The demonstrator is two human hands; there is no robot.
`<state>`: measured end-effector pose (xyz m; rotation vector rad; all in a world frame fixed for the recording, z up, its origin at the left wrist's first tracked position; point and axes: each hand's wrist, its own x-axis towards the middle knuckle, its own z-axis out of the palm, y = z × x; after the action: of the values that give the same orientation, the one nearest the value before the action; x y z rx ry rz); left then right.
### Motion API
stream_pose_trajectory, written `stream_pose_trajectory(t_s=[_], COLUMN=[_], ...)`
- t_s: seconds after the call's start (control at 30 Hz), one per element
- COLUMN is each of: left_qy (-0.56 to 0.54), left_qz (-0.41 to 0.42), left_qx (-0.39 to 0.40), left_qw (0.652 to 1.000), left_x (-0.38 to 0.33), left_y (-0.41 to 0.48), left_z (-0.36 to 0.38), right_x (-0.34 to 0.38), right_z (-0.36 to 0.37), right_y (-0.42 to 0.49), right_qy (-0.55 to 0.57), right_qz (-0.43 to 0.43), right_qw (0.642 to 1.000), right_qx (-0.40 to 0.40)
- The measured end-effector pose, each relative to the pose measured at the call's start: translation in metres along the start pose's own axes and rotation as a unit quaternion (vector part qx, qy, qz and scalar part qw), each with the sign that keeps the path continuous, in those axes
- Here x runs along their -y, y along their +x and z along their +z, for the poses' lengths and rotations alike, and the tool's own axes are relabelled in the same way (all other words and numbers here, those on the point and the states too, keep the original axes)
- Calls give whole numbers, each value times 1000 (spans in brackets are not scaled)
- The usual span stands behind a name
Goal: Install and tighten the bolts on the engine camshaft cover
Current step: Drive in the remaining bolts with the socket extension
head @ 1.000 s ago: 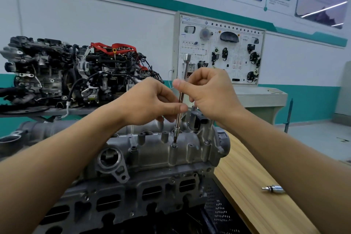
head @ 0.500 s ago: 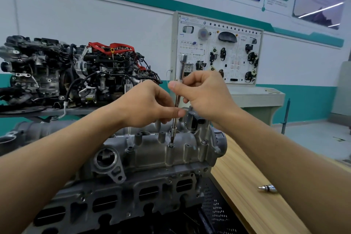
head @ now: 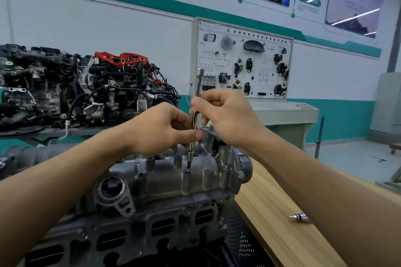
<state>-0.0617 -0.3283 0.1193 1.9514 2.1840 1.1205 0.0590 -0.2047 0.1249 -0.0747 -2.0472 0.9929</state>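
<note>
The right hand [head: 225,119] was closed in a pinch on the upper part of the long driver [head: 195,118], thumb and first fingers curled around the thin shaft, and the square head of the tool stood free above it. Just below and to its left, the left hand [head: 160,130] pinched the same shaft lower down with thumb and fingertips. Under both hands the tool stood almost upright and its socket end sat in a bolt boss [head: 188,174] on the top edge of the camshaft cover [head: 171,180]; the bolt was hidden by the tip, so I could not tell how deep it sat. The step in hand seemed to be running a bolt down by finger-turning, not the final tightening. The next move probably called for keeping the shaft straight over the boss while the fingers rolled it, then moving on to the other bosses beside the left hand. Further right, below the right forearm, a small metal part [head: 298,217] lay on the wooden bench [head: 271,206].
</note>
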Motion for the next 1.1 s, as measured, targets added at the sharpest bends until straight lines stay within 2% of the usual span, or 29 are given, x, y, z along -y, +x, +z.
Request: stream_pose_trajectory(t_s=[0.2,0.33,0.5,0.6,0.7,0.77,0.83,1.0,1.1], left_qy=[-8,-8,-42,-21,-2,-1,4,-15,-23], left_qz=[18,31,-6,-3,5,5,11,-1,-15], left_qx=[-69,-37,-1,1,-29,-45,-39,4,30], left_qw=[997,999,999,1000,1000,999,999,1000,999], left_x=[5,6,3,2,0,2,3,3,4], left_y=[0,3,1,2,0,0,0,1,3], left_z=[-3,-1,0,2,1,1,0,-1,-1], right_x=[-2,1,2,0,-2,-3,-2,2,1], right_z=[11,7,-1,1,4,7,8,0,-6], right_y=[2,-1,1,0,2,3,2,1,0], right_qy=[8,17,29,16,0,2,6,26,30], right_qz=[9,9,4,-7,-8,-1,10,12,7], right_qw=[997,999,999,1000,997,996,997,999,999], right_qx=[-75,-26,28,-16,-83,-94,-74,37,40])
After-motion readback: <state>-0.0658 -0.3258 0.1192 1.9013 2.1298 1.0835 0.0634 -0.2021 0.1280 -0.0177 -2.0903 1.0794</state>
